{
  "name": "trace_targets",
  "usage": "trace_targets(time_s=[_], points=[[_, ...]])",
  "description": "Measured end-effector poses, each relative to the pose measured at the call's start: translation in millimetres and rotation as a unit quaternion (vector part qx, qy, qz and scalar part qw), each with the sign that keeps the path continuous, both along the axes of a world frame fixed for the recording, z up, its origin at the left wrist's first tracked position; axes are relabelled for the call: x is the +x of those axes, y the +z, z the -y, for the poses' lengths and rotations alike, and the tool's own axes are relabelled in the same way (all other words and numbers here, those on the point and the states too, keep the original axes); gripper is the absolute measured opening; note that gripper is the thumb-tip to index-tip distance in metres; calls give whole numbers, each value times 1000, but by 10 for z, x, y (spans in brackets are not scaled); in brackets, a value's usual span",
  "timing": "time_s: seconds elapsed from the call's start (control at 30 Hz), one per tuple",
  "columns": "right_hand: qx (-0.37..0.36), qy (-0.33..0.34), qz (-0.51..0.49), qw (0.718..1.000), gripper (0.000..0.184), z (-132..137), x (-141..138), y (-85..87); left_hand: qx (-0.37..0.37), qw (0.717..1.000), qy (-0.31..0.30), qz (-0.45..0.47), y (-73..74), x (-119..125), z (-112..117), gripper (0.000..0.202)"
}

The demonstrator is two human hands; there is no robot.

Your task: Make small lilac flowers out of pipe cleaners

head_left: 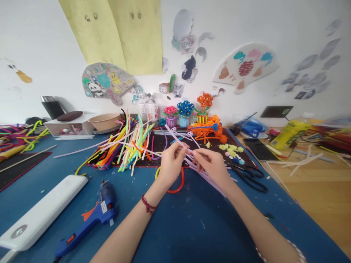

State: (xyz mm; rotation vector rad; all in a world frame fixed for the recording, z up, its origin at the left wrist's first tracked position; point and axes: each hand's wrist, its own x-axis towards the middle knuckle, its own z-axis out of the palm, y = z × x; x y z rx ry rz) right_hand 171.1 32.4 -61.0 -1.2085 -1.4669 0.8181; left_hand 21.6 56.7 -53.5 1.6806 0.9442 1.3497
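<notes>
Both my hands meet above the blue table (192, 226), pinching a bundle of pale lilac pipe cleaners (179, 140). My left hand (171, 164) grips the stems from the left with fingers closed; a red cord bracelet circles its wrist. My right hand (212, 166) holds the same stems from the right, fingers pinched, and the loose ends run down past it toward the lower right. Curled tips of the stems stick up behind the hands. A red pipe cleaner loop (178, 186) lies on the table just under my left hand.
A heap of coloured pipe cleaners (128, 146) lies on a black mat. A blue glue gun (95, 215) and a white flat case (41, 212) sit left. Black scissors (251, 175) lie right. Small pipe-cleaner flower pots (186, 113) stand by the wall.
</notes>
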Motion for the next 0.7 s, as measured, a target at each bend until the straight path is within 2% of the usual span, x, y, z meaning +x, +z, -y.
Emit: trace_targets(time_s=[0.13,0.23,0.4,0.57,0.7], points=[[-56,36,-88,994,33,-17,13,7,6,1000,9,17,2,-8,-16,12],[-53,54,-126,989,35,-33,10,-12,3,1000,1,21,-4,-11,-21,12],[-31,62,-133,989,31,-39,12,-24,-1,999,-18,45,-6,1,-13,13],[-23,91,-164,982,24,-42,44,-30,-61,992,-33,107,14,29,-8,15],[-40,130,-225,965,18,-47,42,-49,-106,978,-57,168,26,34,-6,17]])
